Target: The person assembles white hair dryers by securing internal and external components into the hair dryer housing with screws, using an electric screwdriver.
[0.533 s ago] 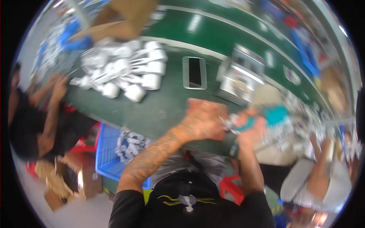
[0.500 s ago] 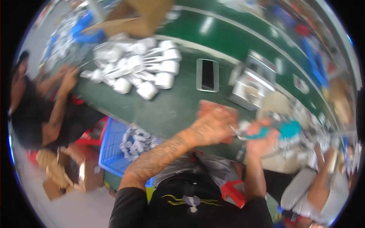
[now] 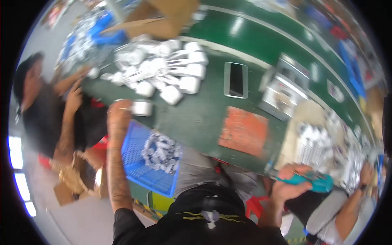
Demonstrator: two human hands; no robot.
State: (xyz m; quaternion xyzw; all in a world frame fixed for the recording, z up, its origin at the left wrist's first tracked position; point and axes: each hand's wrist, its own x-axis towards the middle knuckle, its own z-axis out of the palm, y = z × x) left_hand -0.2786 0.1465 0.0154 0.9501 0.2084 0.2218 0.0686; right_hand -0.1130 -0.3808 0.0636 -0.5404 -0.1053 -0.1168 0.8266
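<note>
Fingers (image 3: 122,109) of the left hand (image 3: 118,118) close round a small white plastic cylinder (image 3: 142,108) at the near-left edge of the green tabletop (image 3: 196,118), its long axis lying sideways. Right hand (image 3: 288,185), far off, clamps a teal-handled tool (image 3: 314,182).

Factory assembly line: long green workbench (image 3: 196,118) heaped with identical white parts (image 3: 163,71); blue parts crate (image 3: 143,163); cardboard boxes (image 3: 163,18); co-workers seated alongside.

dark-screened phone (image 3: 236,80) on green table (image 3: 196,118), brown carton (image 3: 163,18)
</note>
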